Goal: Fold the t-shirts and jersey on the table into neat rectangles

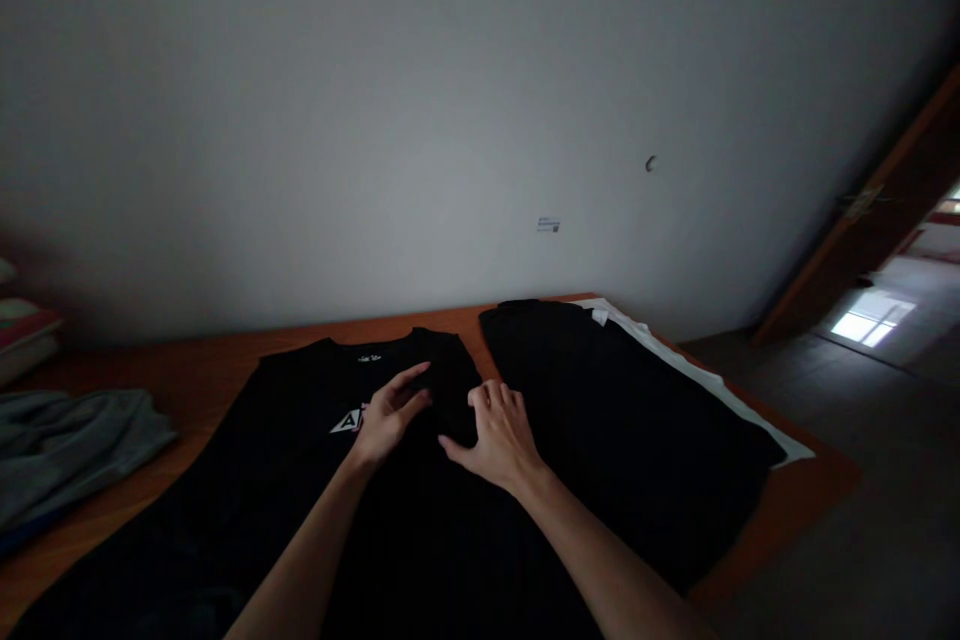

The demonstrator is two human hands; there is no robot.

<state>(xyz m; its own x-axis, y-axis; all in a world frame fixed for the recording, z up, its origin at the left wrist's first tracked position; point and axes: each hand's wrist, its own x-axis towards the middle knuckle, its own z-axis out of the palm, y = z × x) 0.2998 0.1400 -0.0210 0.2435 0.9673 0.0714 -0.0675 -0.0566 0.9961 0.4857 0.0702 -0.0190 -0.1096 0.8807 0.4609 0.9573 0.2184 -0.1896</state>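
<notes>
A black T-shirt [285, 480] lies spread on the table, neckline toward the wall, with a white and pink print on its chest. My left hand [386, 420] is over the chest beside the print, its thumb and fingers apart and nothing held. Over the shirt's right side is my right hand [499, 435], fingers bent and thumb held away from them, with dark cloth showing in the gap. Whether its fingertips touch the fabric is hard to see in the dim light. To the right lies a second black garment [615, 420], on top of a white one [697, 370].
The brown wooden table [202, 370] stands against a grey wall [420, 120]. Rumpled grey cloth [82, 445] lies at the left, near stacked items [26, 330]. A wooden door [870, 200] stands on the right, beyond the table's edge, above a grey floor [885, 480].
</notes>
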